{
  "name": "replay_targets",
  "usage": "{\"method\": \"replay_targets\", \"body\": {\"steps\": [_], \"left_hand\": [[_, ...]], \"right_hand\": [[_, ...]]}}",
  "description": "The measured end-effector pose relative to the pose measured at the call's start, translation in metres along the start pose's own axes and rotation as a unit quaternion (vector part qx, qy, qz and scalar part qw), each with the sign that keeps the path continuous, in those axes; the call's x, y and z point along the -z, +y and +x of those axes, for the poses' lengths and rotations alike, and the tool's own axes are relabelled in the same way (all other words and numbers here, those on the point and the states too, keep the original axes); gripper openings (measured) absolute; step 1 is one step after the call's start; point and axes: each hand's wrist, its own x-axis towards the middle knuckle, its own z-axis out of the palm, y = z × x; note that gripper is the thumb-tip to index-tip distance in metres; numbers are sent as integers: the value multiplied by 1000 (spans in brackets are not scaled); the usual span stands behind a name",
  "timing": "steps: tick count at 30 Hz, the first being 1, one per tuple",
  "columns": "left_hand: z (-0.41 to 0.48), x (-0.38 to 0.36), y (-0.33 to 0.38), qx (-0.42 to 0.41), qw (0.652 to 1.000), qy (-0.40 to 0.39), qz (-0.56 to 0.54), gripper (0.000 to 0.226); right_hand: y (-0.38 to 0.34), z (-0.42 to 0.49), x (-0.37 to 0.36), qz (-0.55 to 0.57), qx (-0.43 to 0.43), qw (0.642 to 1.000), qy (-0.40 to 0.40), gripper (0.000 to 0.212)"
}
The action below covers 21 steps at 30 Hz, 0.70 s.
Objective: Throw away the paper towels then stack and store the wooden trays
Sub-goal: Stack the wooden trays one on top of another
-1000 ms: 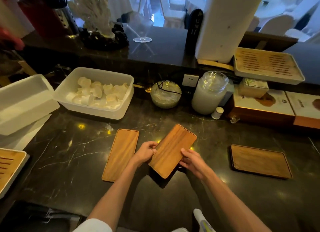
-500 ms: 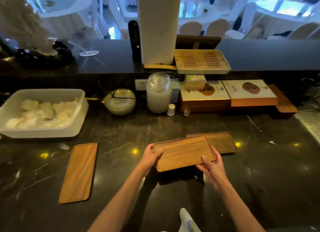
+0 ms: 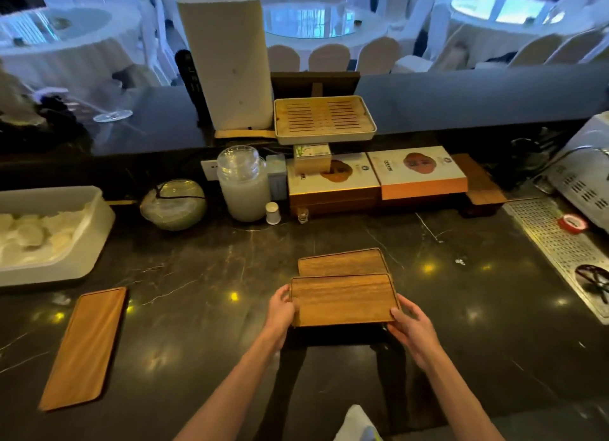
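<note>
I hold a wooden tray (image 3: 342, 300) level above the dark marble counter (image 3: 204, 275). My left hand (image 3: 280, 308) grips its left short edge and my right hand (image 3: 412, 325) grips its right front corner. Just behind it, partly covered by the held tray, a second wooden tray (image 3: 342, 262) lies flat on the counter. A third, lighter wooden tray (image 3: 84, 346) lies alone at the left front. No loose paper towels are visible on the counter.
A white tub (image 3: 66, 256) of white items stands at the left. Along the back are a glass bowl (image 3: 173, 203), a lidded jar (image 3: 244, 190), boxes (image 3: 379, 177), a slatted tea tray (image 3: 324, 119) and a paper-towel roll (image 3: 227, 58). A perforated metal drain (image 3: 557, 246) runs at the right.
Both hands carried the held tray rightward from beside the left tray and turned it level, bringing it over the near edge of the tray on the counter. The view turned right too.
</note>
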Motion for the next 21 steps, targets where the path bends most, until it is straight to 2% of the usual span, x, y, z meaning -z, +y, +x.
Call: {"method": "replay_targets", "body": {"steps": [8, 14, 21], "left_hand": [[33, -36, 18, -40, 996, 45, 59, 28], [71, -60, 37, -18, 989, 98, 105, 60], [95, -78, 36, 38, 984, 108, 138, 68]], "right_hand": [[-36, 52, 3, -104, -16, 992, -70, 53], [-58, 100, -4, -198, -6, 977, -73, 58], [-63, 138, -7, -289, 7, 953, -87, 63]]}}
